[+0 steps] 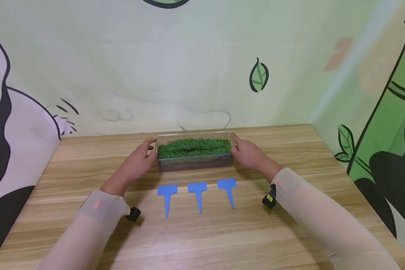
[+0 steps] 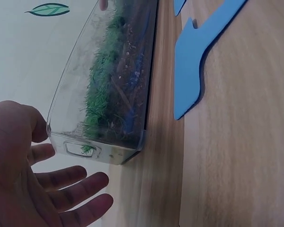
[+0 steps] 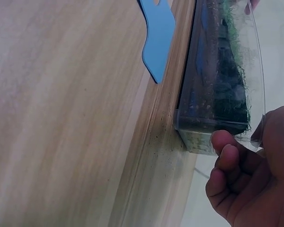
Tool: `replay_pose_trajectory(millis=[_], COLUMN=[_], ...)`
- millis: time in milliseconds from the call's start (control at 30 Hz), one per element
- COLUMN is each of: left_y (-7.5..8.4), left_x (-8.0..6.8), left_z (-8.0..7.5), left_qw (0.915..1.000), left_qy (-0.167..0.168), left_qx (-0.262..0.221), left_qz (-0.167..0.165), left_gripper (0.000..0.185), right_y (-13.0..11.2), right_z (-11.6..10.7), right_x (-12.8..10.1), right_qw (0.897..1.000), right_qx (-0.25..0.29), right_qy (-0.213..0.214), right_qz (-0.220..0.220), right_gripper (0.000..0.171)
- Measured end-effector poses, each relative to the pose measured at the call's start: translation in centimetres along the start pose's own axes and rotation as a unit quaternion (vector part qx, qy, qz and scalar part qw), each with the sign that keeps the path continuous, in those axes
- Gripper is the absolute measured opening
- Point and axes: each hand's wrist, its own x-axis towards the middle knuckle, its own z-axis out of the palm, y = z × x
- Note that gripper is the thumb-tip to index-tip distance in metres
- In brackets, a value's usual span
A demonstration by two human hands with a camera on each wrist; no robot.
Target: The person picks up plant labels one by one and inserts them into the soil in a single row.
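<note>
Far left: beige left sleeve (image 1: 82, 234), forearm angled up and inward, small black wrist device (image 1: 133, 214) at the cuff. Left hand (image 1: 138, 162) at the left end of the clear plastic rectangular box (image 1: 195, 165), thumb at the rim corner, other fingers spread wide and fairly straight beside the end wall. Box sits on the light wood-grain tabletop (image 1: 202, 240), long side toward the person, green artificial grass (image 1: 195, 144) inside over dark soil-like fill. In front, left to right: three flat blue T-shaped plastic markers (image 1: 167, 190), a row, stems toward the person. Right hand (image 1: 251, 152) at the box's right end, fingers curled, gripping the end by rim and wall. Beige right sleeve (image 1: 327, 213) angled inward; second black wrist device (image 1: 269, 200) carries a yellow patch (image 1: 269, 197), any writing too small to read.
</note>
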Motion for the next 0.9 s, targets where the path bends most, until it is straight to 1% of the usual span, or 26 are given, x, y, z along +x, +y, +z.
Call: replay_pose_trajectory(millis=[200,433,767,900], left_y=[0.14,0.16,0.0,0.03], left_x=[0.25,0.57,0.38,0.28], left_z=[0.01,0.09,0.2,0.35], left_qw=[0.9998,0.9997,0.9993,0.9991], left_qy=[0.002,0.004,0.003,0.003], left_qx=[0.018,0.025,0.037,0.041], left_qz=[0.0,0.003,-0.003,-0.012], left_gripper=[0.059,0.061,0.061,0.061], right_y=[0.04,0.23,0.1,0.07], right_z=[0.02,0.0,0.12,-0.02], right_x=[0.2,0.31,0.23,0.29], right_qw=[1.0,1.0,1.0,1.0], right_qx=[-0.008,-0.01,-0.007,-0.019], right_qy=[0.004,0.011,0.014,0.006], right_qz=[-0.004,-0.005,-0.006,-0.004], right_gripper=[0.063,0.063,0.063,0.064])
